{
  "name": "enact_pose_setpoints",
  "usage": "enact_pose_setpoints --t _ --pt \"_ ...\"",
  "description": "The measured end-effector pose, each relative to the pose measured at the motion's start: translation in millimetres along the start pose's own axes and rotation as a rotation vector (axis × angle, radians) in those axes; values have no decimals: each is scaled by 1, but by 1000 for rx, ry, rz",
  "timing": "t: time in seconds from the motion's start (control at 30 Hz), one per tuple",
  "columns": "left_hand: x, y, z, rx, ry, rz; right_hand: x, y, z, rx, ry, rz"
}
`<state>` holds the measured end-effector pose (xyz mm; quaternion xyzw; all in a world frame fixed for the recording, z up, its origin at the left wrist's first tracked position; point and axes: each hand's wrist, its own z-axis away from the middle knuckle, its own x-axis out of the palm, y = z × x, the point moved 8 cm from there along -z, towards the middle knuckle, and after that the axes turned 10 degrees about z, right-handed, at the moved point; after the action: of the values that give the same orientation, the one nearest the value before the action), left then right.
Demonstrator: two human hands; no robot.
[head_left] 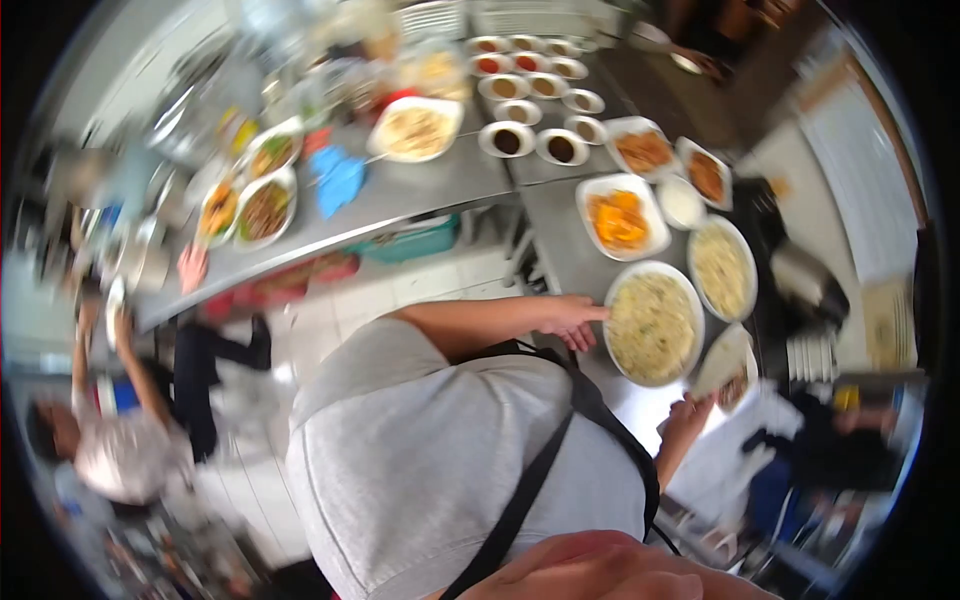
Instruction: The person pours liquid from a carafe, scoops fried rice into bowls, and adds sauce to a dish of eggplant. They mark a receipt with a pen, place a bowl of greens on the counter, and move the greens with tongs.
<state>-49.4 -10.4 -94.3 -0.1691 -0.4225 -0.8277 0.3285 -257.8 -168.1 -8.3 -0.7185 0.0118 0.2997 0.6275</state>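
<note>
The left hand (pixel 570 318), open with fingers stretched flat, touches the near rim of the rice plate (pixel 655 322) lying just ahead on the counter (pixel 560 235), while the right hand (pixel 688 412), grip unclear, reaches a side plate (pixel 728 365).

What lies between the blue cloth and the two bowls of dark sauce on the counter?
A white plate of pale food lies between the blue cloth and the bowls, as the head view shows.
</note>
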Motion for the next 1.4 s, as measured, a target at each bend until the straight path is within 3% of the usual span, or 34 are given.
enact_pose_setpoints --t 0.2,0.23,0.3,0.43,0.53,0.57,0.67,0.73,0.8,0.83,0.87,0.9,0.93,0.97,1.0,1.1,1.13,1.2,1.27,1.33,1.4 --pt "-5 10 50 230 110 -247 46 -96 -3 -55 -124 -606" --pt "2 18 63 297 97 -299 63 -106 -7 -164 -227 -669" --pt "5 27 73 492 68 -434 98 -122 -1 -174 -330 -707" --pt "10 53 129 717 -6 -380 175 -186 42 -172 -497 -640" --pt "-17 72 184 819 152 -597 239 -226 80 -288 -718 -633" --pt "-32 76 205 988 184 -538 260 -240 97 -278 -770 -630" --pt "-99 86 281 1066 414 -400 325 -273 138 -464 -943 -531" --pt "-156 87 346 1255 474 -63 365 -289 165 -479 -1006 -512" --pt "-231 80 426 1372 851 -87 406 -286 182 -459 -1115 -422" --pt "-274 70 466 1354 1078 -102 423 -284 190 -467 -1149 -402" --pt "-331 50 510 1153 1486 -252 441 -279 195 -457 -1176 -363" --pt "-324 48 572 1214 1707 -301 456 -271 197 -439 -1199 -319" --pt "-374 23 614 1028 2051 -497 467 -263 199 -416 -1215 -274" --pt "-360 25 657 1141 1930 -296 475 -259 199 -391 -1180 -219" --pt "-375 15 694 1074 2067 -316 482 -256 198 -383 -1168 -188" --pt "-428 -13 778 553 2453 -512 494 -246 191 -359 -1106 -119" --pt "-440 -16 795 360 2471 -483 499 -246 192 -355 -1097 -106" --pt "-463 -22 820 258 2503 -523 506 -247 189 -350 -1075 -79" --pt "-496 -31 838 300 2500 -546 512 -257 193 -394 -1072 6" --pt "-513 -25 842 71 2447 -543 518 -267 199 -430 -1073 62" --pt "-550 -28 844 3 2376 -618 527 -275 210 -458 -1100 88"
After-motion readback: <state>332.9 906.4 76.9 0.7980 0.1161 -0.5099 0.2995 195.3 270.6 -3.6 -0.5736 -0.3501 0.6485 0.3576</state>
